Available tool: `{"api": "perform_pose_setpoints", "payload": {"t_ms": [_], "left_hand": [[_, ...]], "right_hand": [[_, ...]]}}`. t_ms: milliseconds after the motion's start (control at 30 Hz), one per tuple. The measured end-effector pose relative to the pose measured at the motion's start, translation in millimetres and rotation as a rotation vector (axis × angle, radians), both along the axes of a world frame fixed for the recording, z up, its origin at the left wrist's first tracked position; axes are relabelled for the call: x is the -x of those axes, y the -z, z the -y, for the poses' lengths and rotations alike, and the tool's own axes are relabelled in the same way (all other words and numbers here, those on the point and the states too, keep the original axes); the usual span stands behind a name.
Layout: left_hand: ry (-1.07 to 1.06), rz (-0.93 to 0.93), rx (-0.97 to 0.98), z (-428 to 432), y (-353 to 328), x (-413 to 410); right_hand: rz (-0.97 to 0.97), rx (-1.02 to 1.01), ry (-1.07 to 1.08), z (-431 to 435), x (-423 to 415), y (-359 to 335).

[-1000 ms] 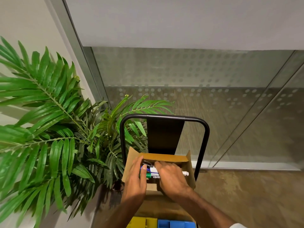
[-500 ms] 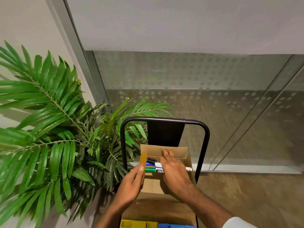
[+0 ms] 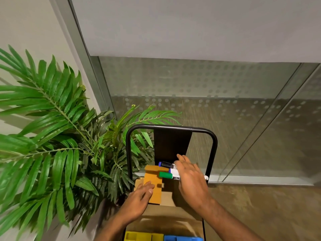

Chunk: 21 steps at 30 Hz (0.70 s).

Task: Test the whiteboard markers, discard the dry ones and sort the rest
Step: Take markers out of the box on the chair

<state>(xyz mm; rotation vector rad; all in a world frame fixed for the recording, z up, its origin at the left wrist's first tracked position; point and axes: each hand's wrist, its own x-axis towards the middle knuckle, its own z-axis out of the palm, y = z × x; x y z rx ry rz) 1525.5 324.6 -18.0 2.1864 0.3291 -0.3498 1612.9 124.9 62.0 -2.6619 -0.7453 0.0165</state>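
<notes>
Nearest the wearer, on the near side of the cardboard box [image 3: 167,197]: a yellow bin [image 3: 137,236] and a blue bin [image 3: 182,238], side by side and only partly in view. Left hand [image 3: 139,197]: on the box's left flap [image 3: 153,182], fingers laid fairly straight on the cardboard, holding nothing. Right hand [image 3: 191,181]: over the box's far right side, spread palm-down across the markers; it is blurred, so it cannot be told whether a thumb closes beneath them. The hands are apart, with the box's opening between them. Markers: at the box's far edge, lying crosswise with the long axis left to right. The green-capped marker [image 3: 165,175], blue-capped marker [image 3: 171,170] and dark marker [image 3: 165,164] project left of the right hand. Judgement: the right hand, already on the bundle, is nearer; the left would meet the caps end-on. Beyond the box: black cart handle [image 3: 171,126]. Left of it: palm plant [image 3: 52,136]. Behind: frosted glass wall [image 3: 191,80].
</notes>
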Motion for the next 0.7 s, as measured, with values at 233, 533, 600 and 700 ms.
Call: {"api": "perform_pose_setpoints", "payload": {"t_ms": [233, 533, 600, 700], "left_hand": [[0.042, -0.006, -0.066, 3, -2, -3], [0.048, 0.095, -0.116, 18, -7, 0], [0.089, 0.117, -0.123, 17, -7, -5], [0.101, 0.135, -0.118, 19, -8, -17]], "right_hand": [[-0.023, -0.037, 0.149, 49, 36, 16], [-0.195, -0.051, 0.295, 69, 57, 19], [-0.2, -0.076, 0.308, 68, 58, 20], [-0.224, -0.096, 0.307, 66, 60, 21]]}}
